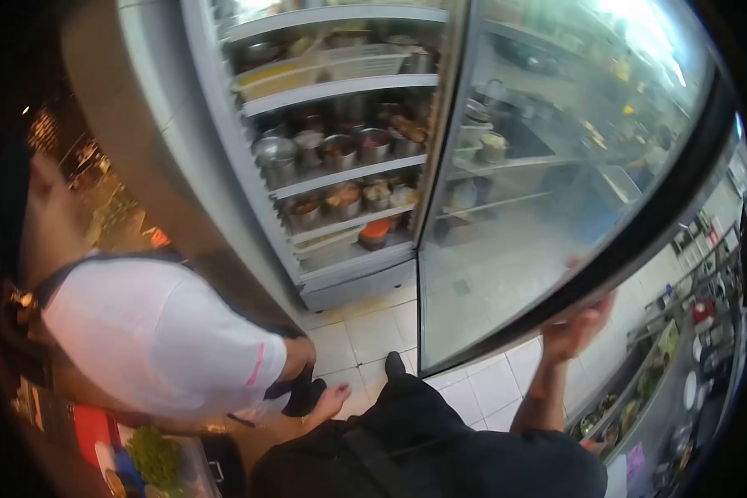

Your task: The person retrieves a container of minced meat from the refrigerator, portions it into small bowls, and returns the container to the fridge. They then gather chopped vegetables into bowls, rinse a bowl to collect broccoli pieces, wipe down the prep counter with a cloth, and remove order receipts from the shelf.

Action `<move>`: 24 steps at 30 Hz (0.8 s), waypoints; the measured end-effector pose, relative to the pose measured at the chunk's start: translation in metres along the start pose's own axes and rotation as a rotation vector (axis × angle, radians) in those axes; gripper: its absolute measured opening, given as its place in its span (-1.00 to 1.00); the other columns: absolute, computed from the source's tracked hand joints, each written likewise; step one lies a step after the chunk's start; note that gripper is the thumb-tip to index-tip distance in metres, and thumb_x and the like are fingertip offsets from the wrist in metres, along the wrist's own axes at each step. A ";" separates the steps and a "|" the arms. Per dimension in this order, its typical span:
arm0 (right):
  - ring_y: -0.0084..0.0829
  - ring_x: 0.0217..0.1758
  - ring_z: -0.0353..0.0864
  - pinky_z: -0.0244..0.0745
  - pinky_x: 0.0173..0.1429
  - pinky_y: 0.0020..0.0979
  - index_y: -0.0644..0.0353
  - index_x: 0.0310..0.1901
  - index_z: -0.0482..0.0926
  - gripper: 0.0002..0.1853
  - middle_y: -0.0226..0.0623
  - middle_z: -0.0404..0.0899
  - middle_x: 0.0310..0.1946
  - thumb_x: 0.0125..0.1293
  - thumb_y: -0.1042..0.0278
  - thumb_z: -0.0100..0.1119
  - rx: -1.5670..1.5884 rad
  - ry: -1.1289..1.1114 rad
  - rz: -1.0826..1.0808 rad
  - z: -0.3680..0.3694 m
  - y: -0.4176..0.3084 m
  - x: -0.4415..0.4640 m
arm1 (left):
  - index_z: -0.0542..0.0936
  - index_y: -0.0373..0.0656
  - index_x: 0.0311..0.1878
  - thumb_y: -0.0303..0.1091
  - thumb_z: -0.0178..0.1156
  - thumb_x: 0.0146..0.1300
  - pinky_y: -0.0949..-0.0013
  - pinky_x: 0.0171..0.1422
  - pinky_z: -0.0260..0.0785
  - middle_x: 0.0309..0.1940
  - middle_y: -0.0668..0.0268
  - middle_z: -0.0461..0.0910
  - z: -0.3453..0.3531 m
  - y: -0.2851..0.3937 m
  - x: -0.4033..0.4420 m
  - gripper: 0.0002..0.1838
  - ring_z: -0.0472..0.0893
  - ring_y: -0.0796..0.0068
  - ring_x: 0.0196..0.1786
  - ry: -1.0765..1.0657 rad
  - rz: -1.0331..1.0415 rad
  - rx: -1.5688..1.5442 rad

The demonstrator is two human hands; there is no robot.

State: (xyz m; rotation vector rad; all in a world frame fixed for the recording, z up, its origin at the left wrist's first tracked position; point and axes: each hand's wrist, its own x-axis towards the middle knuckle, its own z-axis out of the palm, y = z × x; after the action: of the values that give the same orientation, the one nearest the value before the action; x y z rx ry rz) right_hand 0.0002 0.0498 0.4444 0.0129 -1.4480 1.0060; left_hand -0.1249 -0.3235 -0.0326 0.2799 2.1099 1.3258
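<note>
My right hand (579, 328) is on the dark-framed edge of a glass fridge door (548, 207), its fingers curled around the frame. The door stands swung out to the right, its glass misted and reflecting the kitchen. Low beside my dark clothing hangs my left hand (332, 402), fingers loosely bent, with nothing visible in it. In front of me is the fridge (340, 187), its shelves holding several metal pots (340, 152), pale plastic baskets (361, 65) and an orange-topped container (375, 232) near the bottom.
Close on my left, a person in a white shirt (158, 332) bends forward. Leafy greens (153, 456) sit in a container at the lower left. A metal counter (681, 382) with food trays runs along the right. White tiles (373, 336) cover the floor.
</note>
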 end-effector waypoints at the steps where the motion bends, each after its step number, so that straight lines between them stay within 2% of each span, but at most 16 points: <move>1: -0.29 0.11 0.52 0.40 0.16 -0.32 0.40 0.29 0.29 -0.14 -0.03 0.47 0.14 0.32 -0.33 0.11 0.024 -0.034 -0.025 -0.027 0.005 0.015 | 0.58 -0.27 0.14 -0.11 0.25 0.31 0.27 0.16 0.43 -0.04 0.08 0.67 0.001 0.052 0.021 -0.53 0.65 0.29 0.01 -0.012 0.104 0.004; 3: -0.32 0.10 0.52 0.42 0.12 -0.35 0.39 0.29 0.31 -0.15 -0.07 0.52 0.07 0.30 -0.29 0.18 -0.096 0.022 -0.039 -0.061 0.011 0.032 | 0.58 -0.28 0.13 -0.18 0.24 0.32 0.29 0.11 0.44 -0.02 0.11 0.67 0.007 0.155 0.055 -0.57 0.65 0.32 -0.04 -0.039 0.136 -0.023; 5: -0.26 0.12 0.56 0.45 0.16 -0.31 0.38 0.30 0.30 -0.27 -0.05 0.53 0.07 0.38 -0.11 0.18 -0.312 0.135 -0.001 -0.086 0.022 0.039 | 0.59 -0.25 0.10 -0.24 0.23 0.33 0.37 -0.05 0.46 -0.13 0.20 0.67 0.021 0.205 0.094 -0.64 0.63 0.43 -0.17 0.064 0.188 -0.117; 6: -0.22 0.13 0.59 0.47 0.21 -0.25 0.38 0.31 0.30 -0.40 -0.04 0.55 0.07 0.45 0.07 0.13 -0.296 0.224 0.070 -0.100 0.032 0.040 | 0.57 -0.21 0.06 -0.27 0.22 0.34 0.40 -0.13 0.45 -0.21 0.29 0.62 0.024 0.239 0.104 -0.70 0.57 0.50 -0.22 0.113 0.180 -0.236; 7: -0.25 0.10 0.59 0.47 0.24 -0.22 0.38 0.29 0.32 -0.47 -0.06 0.56 0.04 0.49 0.12 0.06 -0.230 0.318 0.095 -0.113 0.046 0.047 | 0.56 -0.17 0.02 -0.29 0.20 0.35 0.43 -0.20 0.43 -0.28 0.38 0.56 0.023 0.273 0.117 -0.75 0.51 0.58 -0.26 0.166 0.172 -0.352; 9: -0.27 0.07 0.60 0.48 0.24 -0.21 0.36 0.26 0.36 -0.51 -0.07 0.58 -0.01 0.51 0.14 0.04 -0.211 0.433 0.146 -0.134 0.063 0.066 | 0.55 -0.13 -0.09 -0.31 0.18 0.35 0.46 -0.29 0.39 -0.35 0.41 0.52 0.011 0.318 0.171 -0.85 0.49 0.61 -0.33 0.279 0.221 -0.534; 11: -0.32 0.03 0.61 0.49 0.22 -0.25 0.37 0.19 0.42 -0.51 -0.11 0.59 -0.06 0.49 0.07 0.07 -0.184 0.492 0.141 -0.162 0.088 0.082 | 0.52 -0.09 -0.17 -0.33 0.16 0.36 0.48 -0.41 0.35 -0.42 0.41 0.51 -0.021 0.382 0.232 -0.92 0.48 0.59 -0.45 0.415 0.325 -0.642; 13: -0.33 0.02 0.61 0.49 0.21 -0.27 0.39 0.19 0.43 -0.50 -0.15 0.59 -0.07 0.49 0.07 0.08 -0.207 0.526 0.137 -0.176 0.101 0.093 | 0.51 -0.07 -0.21 -0.29 0.16 0.35 0.48 -0.52 0.29 -0.52 0.41 0.48 -0.058 0.460 0.290 -0.90 0.46 0.57 -0.56 0.485 0.486 -0.700; 15: -0.33 0.01 0.61 0.48 0.19 -0.29 0.40 0.19 0.42 -0.48 -0.17 0.59 -0.06 0.48 0.05 0.09 -0.182 0.540 0.143 -0.189 0.113 0.099 | 0.50 -0.08 -0.22 -0.23 0.21 0.33 0.45 -0.56 0.33 -0.60 0.42 0.44 -0.090 0.542 0.335 -0.84 0.45 0.55 -0.62 0.563 0.430 -0.799; 16: -0.34 0.02 0.58 0.45 0.18 -0.31 0.41 0.21 0.41 -0.44 -0.17 0.57 0.00 0.49 0.00 0.07 -0.202 0.534 0.125 -0.201 0.122 0.099 | 0.51 -0.08 -0.24 -0.20 0.24 0.31 0.44 -0.54 0.38 -0.61 0.43 0.43 -0.111 0.567 0.372 -0.82 0.45 0.55 -0.62 0.437 0.399 -0.893; 17: -0.38 -0.03 0.55 0.44 0.11 -0.35 0.36 0.14 0.45 -0.47 -0.24 0.55 -0.09 0.51 -0.04 -0.01 -0.242 0.562 0.111 -0.196 0.123 0.106 | 0.51 -0.08 -0.26 -0.18 0.27 0.29 0.44 -0.51 0.43 -0.63 0.44 0.41 -0.134 0.584 0.412 -0.79 0.45 0.56 -0.62 0.310 0.359 -0.983; 19: -0.30 0.08 0.52 0.39 0.22 -0.29 0.36 0.21 0.42 -0.44 -0.18 0.54 0.04 0.52 -0.05 -0.06 -0.232 0.580 0.108 -0.212 0.129 0.103 | 0.52 -0.10 -0.33 -0.16 0.30 0.28 0.33 -0.30 0.57 -0.53 0.36 0.47 -0.165 0.624 0.475 -0.76 0.57 0.50 -0.45 0.488 0.184 -1.038; 21: -0.22 0.23 0.43 0.29 0.35 -0.22 0.38 0.29 0.36 -0.40 -0.12 0.45 0.22 0.53 -0.05 -0.11 -0.189 0.553 0.124 -0.211 0.128 0.104 | 0.55 -0.19 -0.25 -0.14 0.31 0.26 0.21 -0.07 0.57 -0.34 0.24 0.57 -0.192 0.641 0.551 -0.71 0.63 0.33 -0.18 0.708 0.155 -1.142; 22: -0.20 0.34 0.34 0.18 0.44 -0.19 0.39 0.33 0.31 -0.38 -0.12 0.36 0.32 0.54 -0.05 -0.14 -0.148 0.629 0.139 -0.211 0.129 0.102 | 0.56 -0.19 -0.24 -0.15 0.30 0.26 0.22 -0.08 0.57 -0.34 0.23 0.58 -0.197 0.647 0.563 -0.72 0.63 0.32 -0.19 0.758 0.145 -1.151; 24: -0.21 0.37 0.32 0.16 0.46 -0.19 0.40 0.35 0.28 -0.38 -0.12 0.34 0.34 0.55 -0.03 -0.17 -0.118 0.748 0.166 -0.209 0.127 0.099 | 0.56 -0.19 -0.24 -0.16 0.28 0.27 0.22 -0.09 0.56 -0.35 0.23 0.58 -0.195 0.657 0.569 -0.73 0.63 0.32 -0.21 0.795 0.177 -1.120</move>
State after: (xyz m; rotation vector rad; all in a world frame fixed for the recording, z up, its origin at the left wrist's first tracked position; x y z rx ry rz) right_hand 0.0764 0.3005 0.4132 -0.5250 -0.8211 0.9163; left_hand -0.7828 0.1185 0.3743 -0.6389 1.4880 2.7833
